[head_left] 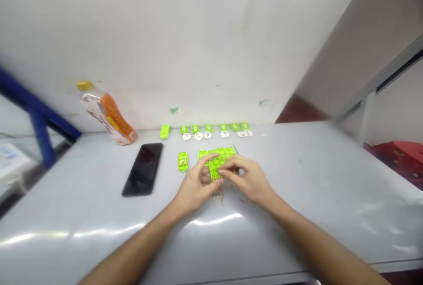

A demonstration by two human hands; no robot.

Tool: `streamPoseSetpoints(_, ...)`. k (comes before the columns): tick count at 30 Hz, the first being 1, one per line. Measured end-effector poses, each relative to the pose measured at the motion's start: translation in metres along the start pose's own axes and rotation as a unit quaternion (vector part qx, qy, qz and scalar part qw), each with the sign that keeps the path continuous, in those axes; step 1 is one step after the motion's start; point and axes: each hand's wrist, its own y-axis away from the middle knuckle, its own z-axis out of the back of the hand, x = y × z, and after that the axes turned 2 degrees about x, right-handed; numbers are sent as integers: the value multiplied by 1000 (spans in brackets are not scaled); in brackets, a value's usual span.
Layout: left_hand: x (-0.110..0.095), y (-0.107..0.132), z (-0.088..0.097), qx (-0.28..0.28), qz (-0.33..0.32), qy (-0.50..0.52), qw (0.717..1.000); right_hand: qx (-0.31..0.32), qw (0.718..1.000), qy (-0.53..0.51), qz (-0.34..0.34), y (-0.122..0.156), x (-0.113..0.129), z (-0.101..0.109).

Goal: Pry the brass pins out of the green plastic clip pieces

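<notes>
My left hand [197, 182] grips a bright green plastic housing [214, 164] by its edges, fingers behind it and thumb at its lower side. Small brass-coloured parts seem to sit inside its lower end. My right hand [248, 178] is closed in a pinch over the housing's right side; what its fingertips hold is too small to make out. Several more green housings [228, 150] lie just behind my hands, partly covered by them. Another green housing [183, 161] with brass parts in it lies left of my hands. Loose thin brass pieces [218, 198] are scattered on the table below.
A black phone [143, 169] and a leaning bottle with an orange and white label [110, 115] are on the left. Along the wall stand several small green pieces [209, 128] with white pieces [208, 135] in front, and a closed green case [164, 131]. The grey table [317, 188] shines.
</notes>
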Motion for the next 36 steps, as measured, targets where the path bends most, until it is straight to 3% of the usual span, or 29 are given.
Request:
streamPoseSetpoints(11,1,3,-3,5,-31,-4,999,34,986,-111,-117,-3,3,1)
streamPoseSetpoints(17,-1,0,-1,16,15,47,999,43,986,-124,-99,-6,-4,8)
streamPoseSetpoints(19,-1,-3,3,0,29,85,996,30,992,-96,-81,-8,-7,16)
streamPoseSetpoints(21,-1,-7,7,-30,30,131,990,33,996,-1,-80,-9,-10,25)
streamPoseSetpoints(26,-1,-13,15,-84,38,207,974,205,968,125,-69,-6,-17,37)
streamPoseSetpoints(31,1,-12,13,-86,44,202,975,223,957,183,-28,-5,-24,29)
streamPoseSetpoints(36,4,-12,12,-73,43,177,981,232,947,221,-32,-4,-28,26)
